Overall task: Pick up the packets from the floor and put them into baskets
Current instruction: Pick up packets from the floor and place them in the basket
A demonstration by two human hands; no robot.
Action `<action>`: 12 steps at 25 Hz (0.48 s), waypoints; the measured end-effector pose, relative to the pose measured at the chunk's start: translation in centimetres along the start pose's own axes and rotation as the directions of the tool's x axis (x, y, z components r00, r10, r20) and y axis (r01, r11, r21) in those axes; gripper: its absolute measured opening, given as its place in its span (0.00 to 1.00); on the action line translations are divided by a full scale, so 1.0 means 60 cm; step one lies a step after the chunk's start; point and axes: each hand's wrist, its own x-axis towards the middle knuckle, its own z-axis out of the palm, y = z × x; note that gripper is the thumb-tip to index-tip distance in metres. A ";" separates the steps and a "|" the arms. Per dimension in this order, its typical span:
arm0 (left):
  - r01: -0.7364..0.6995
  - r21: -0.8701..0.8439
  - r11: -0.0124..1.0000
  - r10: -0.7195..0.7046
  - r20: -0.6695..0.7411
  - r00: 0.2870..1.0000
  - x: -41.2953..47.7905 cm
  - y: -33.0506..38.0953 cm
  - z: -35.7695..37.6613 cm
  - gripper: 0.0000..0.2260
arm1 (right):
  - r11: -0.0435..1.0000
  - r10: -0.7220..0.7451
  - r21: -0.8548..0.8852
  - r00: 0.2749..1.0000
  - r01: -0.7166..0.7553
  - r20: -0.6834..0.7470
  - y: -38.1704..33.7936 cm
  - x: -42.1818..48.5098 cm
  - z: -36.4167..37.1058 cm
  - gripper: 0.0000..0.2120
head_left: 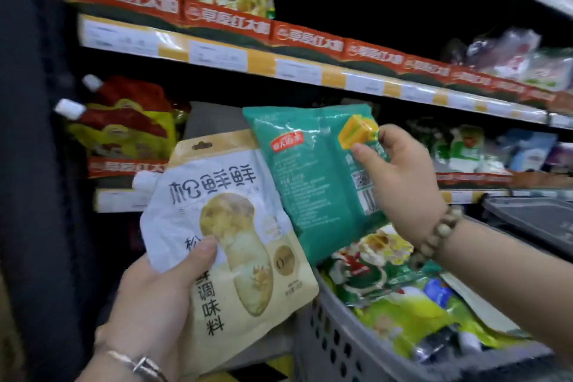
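Note:
My left hand (155, 301) grips a white and beige mushroom-seasoning packet (235, 245) from below, thumb on its front. My right hand (400, 183) pinches the right edge of a teal packet (310, 177), which hangs tilted above the near corner of a grey perforated basket (335, 347). The teal packet overlaps the white one's upper right corner. Several green and yellow packets (400, 304) lie inside the basket.
Store shelves with orange price strips (279, 65) run across the back, stocked with yellow and red spout pouches (124, 130) at the left and pale packets (511, 56) at the right. A second dark grey basket (533, 220) sits behind my right forearm.

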 end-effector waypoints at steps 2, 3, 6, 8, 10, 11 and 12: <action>0.020 0.013 1.000 -0.021 0.066 0.998 -0.001 -0.014 0.069 0.04 | 0.998 -0.027 -0.048 0.999 0.026 -0.030 0.025 0.024 -0.068 0.07; 0.035 0.022 0.999 -0.037 0.098 0.995 0.000 -0.021 0.101 0.04 | 0.997 -0.035 -0.068 0.999 0.033 -0.038 0.039 0.033 -0.100 0.08; 0.084 0.020 0.996 -0.086 0.155 0.984 0.007 -0.043 0.200 0.03 | 0.989 0.009 -0.146 0.999 -0.016 -0.050 0.095 0.058 -0.193 0.08; 0.095 0.021 0.995 -0.097 0.157 0.983 0.014 -0.055 0.262 0.03 | 0.975 0.053 -0.215 0.997 -0.062 -0.048 0.134 0.068 -0.242 0.08; 0.083 0.035 0.996 -0.087 0.145 0.986 0.027 -0.072 0.319 0.06 | 0.962 0.106 -0.247 0.993 -0.116 -0.052 0.177 0.074 -0.277 0.10; 0.074 0.057 0.996 -0.082 0.138 0.987 0.035 -0.087 0.346 0.08 | 0.952 0.138 -0.269 0.989 -0.147 -0.053 0.205 0.078 -0.291 0.11; 0.084 0.085 0.993 -0.094 0.131 0.987 0.042 -0.103 0.369 0.11 | 0.938 0.180 -0.294 0.983 -0.186 -0.048 0.237 0.079 -0.300 0.11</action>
